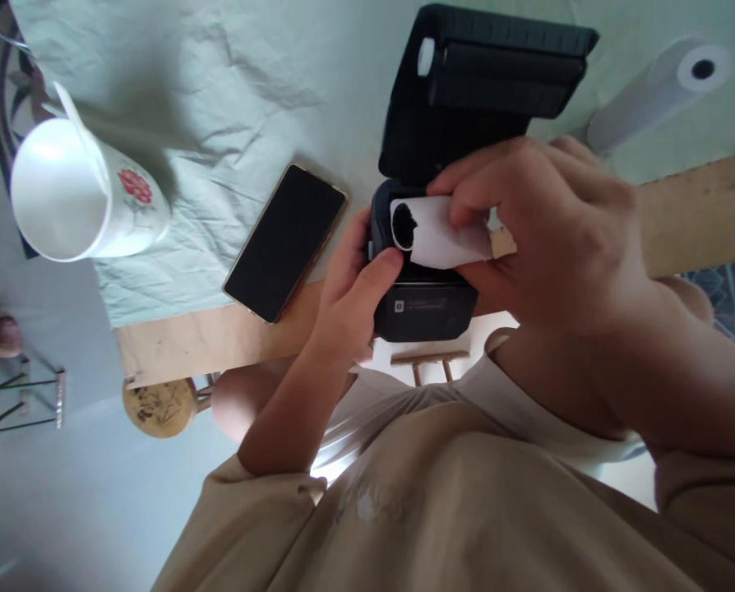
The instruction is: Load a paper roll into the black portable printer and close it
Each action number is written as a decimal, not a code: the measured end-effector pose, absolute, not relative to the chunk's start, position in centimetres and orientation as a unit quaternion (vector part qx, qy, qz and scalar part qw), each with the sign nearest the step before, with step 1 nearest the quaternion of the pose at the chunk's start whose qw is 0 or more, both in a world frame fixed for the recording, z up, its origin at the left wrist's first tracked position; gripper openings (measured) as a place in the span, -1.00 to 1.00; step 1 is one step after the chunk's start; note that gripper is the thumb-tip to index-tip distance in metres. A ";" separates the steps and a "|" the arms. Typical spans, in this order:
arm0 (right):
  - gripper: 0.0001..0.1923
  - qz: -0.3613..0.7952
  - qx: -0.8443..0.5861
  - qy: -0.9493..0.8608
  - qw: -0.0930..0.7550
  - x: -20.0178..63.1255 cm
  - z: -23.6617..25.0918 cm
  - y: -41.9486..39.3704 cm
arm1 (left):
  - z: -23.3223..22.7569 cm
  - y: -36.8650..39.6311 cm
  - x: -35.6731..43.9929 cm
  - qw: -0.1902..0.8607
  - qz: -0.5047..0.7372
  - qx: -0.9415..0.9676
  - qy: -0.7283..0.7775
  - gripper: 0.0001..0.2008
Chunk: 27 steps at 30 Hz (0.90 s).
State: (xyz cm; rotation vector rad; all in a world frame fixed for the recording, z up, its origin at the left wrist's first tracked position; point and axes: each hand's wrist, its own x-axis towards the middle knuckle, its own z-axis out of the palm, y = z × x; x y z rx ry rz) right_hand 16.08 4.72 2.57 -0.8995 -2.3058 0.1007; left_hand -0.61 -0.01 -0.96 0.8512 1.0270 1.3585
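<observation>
A small black printer (427, 314) has its lid (496, 62) swung up, with a dark roller along the lid's far part. My left hand (353, 288) is wrapped round the printer's left side, its thumb resting at the end of a white paper roll (432, 233). That roll has a dark, ragged-looking opening at its left end and sits at the printer's open compartment. My right hand (546, 218) is closed on the roll's right part, fingers above and thumb below. How deep the roll lies in the compartment is partly hidden by my fingers.
A phone with a dark screen (286, 242) lies on the pale green tablecloth (219, 107). Left of it is a white cup (139, 218) with a red flower. Another, longer white roll (651, 94) is at the right. A round stool (159, 406) is below the wooden table edge (219, 339).
</observation>
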 end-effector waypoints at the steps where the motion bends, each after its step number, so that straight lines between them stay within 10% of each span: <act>1: -0.86 0.046 -0.340 -0.882 0.324 16.1 2.6 4.8 | -1.0 0.0 -0.6 0.578 0.582 0.367 0.439 -0.77; 27: -0.86 0.088 -0.173 -0.936 0.294 17.3 2.5 5.2 | -2.6 -0.1 -1.6 0.562 0.554 0.444 0.425 -0.51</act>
